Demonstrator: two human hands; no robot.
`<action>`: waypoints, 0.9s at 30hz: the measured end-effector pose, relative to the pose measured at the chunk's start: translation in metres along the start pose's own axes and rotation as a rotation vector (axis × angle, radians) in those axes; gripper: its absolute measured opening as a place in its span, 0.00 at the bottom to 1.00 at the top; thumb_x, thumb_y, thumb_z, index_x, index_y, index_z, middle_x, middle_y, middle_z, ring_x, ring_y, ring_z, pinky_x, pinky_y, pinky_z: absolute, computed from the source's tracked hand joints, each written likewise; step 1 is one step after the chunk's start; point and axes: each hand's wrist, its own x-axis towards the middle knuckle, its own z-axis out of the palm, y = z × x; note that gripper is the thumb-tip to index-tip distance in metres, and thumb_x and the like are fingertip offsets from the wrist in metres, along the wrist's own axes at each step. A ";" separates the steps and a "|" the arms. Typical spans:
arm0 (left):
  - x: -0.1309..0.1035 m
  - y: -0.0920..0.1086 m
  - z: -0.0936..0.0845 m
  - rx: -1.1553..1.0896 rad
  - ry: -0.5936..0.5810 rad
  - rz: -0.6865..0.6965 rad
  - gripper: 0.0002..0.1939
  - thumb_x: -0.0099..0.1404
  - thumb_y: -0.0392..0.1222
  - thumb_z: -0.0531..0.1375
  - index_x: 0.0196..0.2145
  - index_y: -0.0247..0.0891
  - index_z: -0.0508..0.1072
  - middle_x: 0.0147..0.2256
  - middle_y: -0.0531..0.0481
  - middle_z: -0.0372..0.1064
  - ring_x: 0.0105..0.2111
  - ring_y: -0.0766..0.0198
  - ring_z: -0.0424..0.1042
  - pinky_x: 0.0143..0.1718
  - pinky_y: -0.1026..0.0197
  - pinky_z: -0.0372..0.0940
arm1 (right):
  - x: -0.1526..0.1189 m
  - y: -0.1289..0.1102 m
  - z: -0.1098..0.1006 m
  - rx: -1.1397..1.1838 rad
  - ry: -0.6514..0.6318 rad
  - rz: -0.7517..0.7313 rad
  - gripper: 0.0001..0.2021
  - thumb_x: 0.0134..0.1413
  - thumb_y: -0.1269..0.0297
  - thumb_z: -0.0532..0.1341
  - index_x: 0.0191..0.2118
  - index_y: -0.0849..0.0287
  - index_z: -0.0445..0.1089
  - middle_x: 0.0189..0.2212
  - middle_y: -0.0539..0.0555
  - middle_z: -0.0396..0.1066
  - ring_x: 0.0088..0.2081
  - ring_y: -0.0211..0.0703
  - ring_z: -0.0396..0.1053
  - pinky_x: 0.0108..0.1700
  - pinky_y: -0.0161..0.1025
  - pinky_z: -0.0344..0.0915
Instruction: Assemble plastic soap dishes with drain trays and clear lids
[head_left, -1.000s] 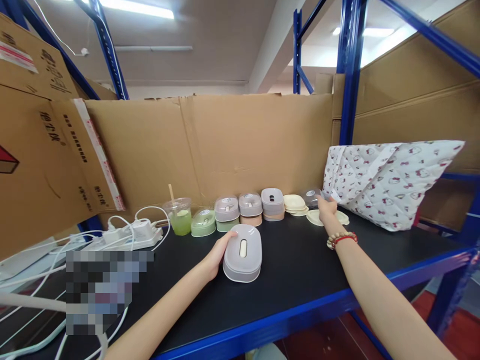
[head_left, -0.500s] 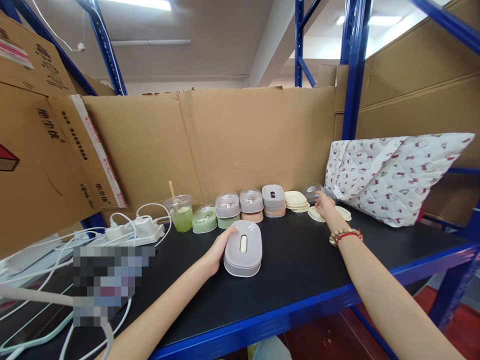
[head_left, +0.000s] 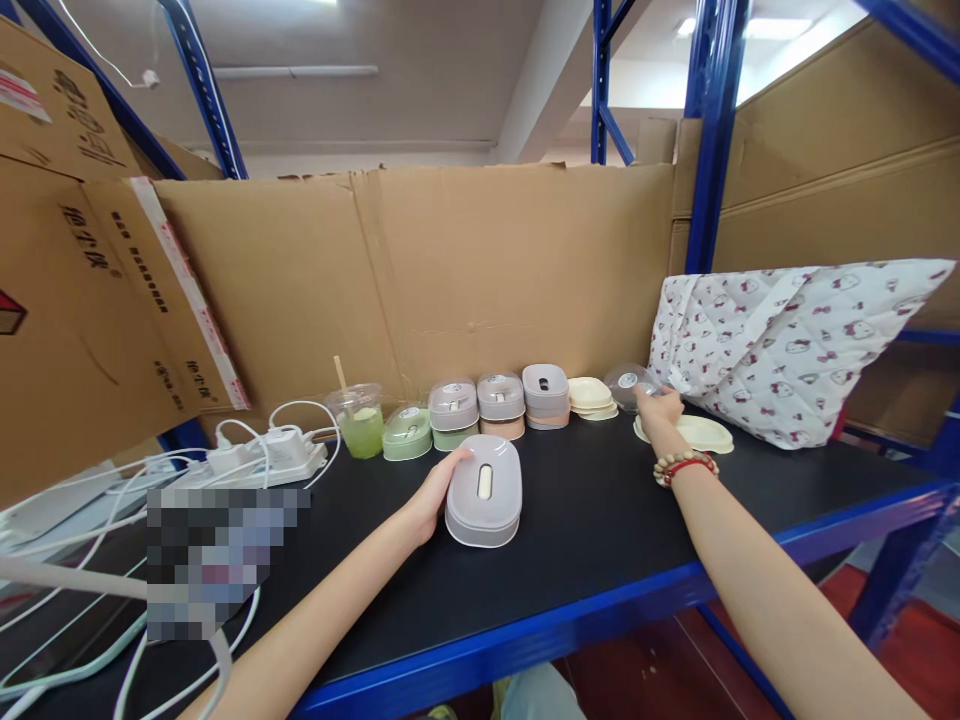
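My left hand (head_left: 436,490) is wrapped round the left side of an oval grey lidded box (head_left: 485,495) with a cream oblong piece in its top slot. The box rests on the black tabletop, slightly tilted in view. Farther right, my right hand (head_left: 660,412) reaches to the back, its fingers closed at the edge of a clear plastic lid (head_left: 628,384); the fingertips are partly hidden. Under that hand lies a flat cream lid (head_left: 709,434). Left of the clear lid sits a small stack of cream lids (head_left: 591,393).
Along the cardboard wall (head_left: 480,270) stand a green box (head_left: 407,434), several stacked boxes with grey tops (head_left: 546,385), and a cup of green drink (head_left: 363,430) with a straw. A patterned bag (head_left: 787,350) leans at the right. White cables and a power strip (head_left: 281,458) crowd the left.
The cream lid under my right hand has shifted right. The clear lid has moved slightly right, and my right hand has turned over it. My left hand keeps its grip on the grey box.
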 end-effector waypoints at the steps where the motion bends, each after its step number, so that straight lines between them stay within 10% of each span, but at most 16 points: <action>1: 0.000 0.000 0.000 0.002 0.000 -0.001 0.18 0.67 0.44 0.51 0.49 0.30 0.67 0.31 0.46 0.70 0.26 0.65 0.69 0.30 0.69 0.64 | -0.002 -0.002 -0.001 -0.022 0.006 0.039 0.24 0.43 0.64 0.61 0.49 0.66 0.62 0.39 0.64 0.64 0.38 0.53 0.68 0.36 0.46 0.67; 8: -0.001 0.000 0.000 -0.008 -0.008 0.003 0.18 0.67 0.44 0.51 0.48 0.30 0.69 0.32 0.46 0.70 0.26 0.65 0.69 0.33 0.68 0.64 | -0.022 -0.022 -0.012 -0.121 0.040 0.088 0.25 0.43 0.72 0.59 0.52 0.65 0.60 0.47 0.68 0.58 0.48 0.58 0.62 0.47 0.51 0.60; 18: 0.004 -0.002 -0.003 0.011 -0.024 -0.006 0.19 0.66 0.47 0.52 0.48 0.33 0.69 0.34 0.46 0.70 0.28 0.64 0.70 0.34 0.67 0.64 | -0.029 -0.010 -0.005 -0.413 -0.049 -0.355 0.27 0.37 0.71 0.66 0.48 0.60 0.62 0.57 0.66 0.46 0.57 0.60 0.45 0.53 0.53 0.46; 27: 0.008 -0.001 -0.006 -0.092 -0.067 -0.002 0.18 0.66 0.44 0.49 0.46 0.30 0.69 0.32 0.46 0.70 0.25 0.65 0.68 0.27 0.68 0.62 | -0.034 -0.019 -0.006 -0.448 -0.074 -0.281 0.22 0.43 0.71 0.64 0.48 0.61 0.65 0.50 0.67 0.55 0.53 0.60 0.53 0.51 0.54 0.48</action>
